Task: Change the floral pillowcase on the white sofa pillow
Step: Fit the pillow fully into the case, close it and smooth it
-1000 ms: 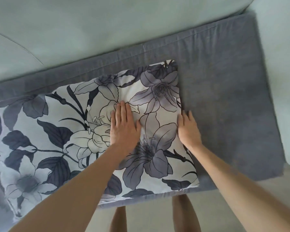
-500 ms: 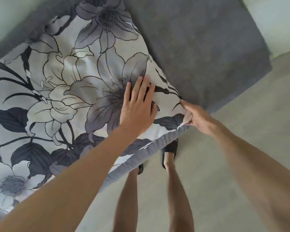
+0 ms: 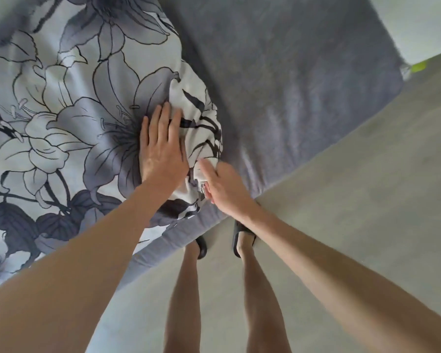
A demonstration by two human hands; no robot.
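- On the grey sofa seat (image 3: pixel 303 80), left part of the frame: pillow (image 3: pixel 61 128) in a floral pillowcase, grey and white lilies with dark leaves, lying flat. It runs off the left and top edges of the frame; its near edge sits close to the seat's front edge.
- Pillowcase (image 3: pixel 201 123) corner nearest the person is bunched and folded back into a crumpled lump, white fabric with black leaf lines showing, near the front edge of the seat.
- Left hand (image 3: pixel 162 151): flat on top of the pillow, palm down, fingers straight and together, pressing the cover just left of the crumpled lump. Fingertips touch the fold. Nothing gripped.
- Right hand (image 3: pixel 224 187): just right of the left hand, at the pillow's near corner, fingers curled round a pinch of the bunched pillowcase. A small shiny bit shows by the fingers, too blurred to tell what it is.
- Both forearms bare, reaching in from the bottom of the frame.
- Right of the pillow: bare grey seat fabric stretching to the seat's right end.
- Below the seat's front edge: pale floor (image 3: pixel 367 200), the person's bare legs and two black slippers (image 3: pixel 242 238) standing close to the sofa.
- Far top right: small green thing (image 3: pixel 419 66) on the floor by the sofa's end, blurred.
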